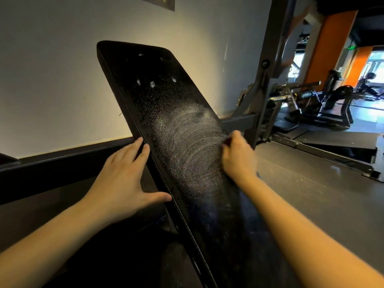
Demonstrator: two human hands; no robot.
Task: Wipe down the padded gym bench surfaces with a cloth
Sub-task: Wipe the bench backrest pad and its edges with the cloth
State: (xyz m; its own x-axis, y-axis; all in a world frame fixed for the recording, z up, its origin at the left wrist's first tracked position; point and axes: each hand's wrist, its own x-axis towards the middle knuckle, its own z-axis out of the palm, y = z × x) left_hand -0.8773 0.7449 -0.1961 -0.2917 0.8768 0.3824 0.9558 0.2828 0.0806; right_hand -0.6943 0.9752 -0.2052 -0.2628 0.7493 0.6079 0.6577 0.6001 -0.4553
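Looks mid-wipe on tilted bench pad, slanting from near right to far left; braced at left edge by left hand, flat, gripping nothing; right hand curled at right edge, cloth unseen, hold unclear; next likely needs strokes farther up, over droplets.

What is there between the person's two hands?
In the head view, the black bench pad spans the gap between the left hand and right hand, its surface there covered in whitish curved wipe streaks.
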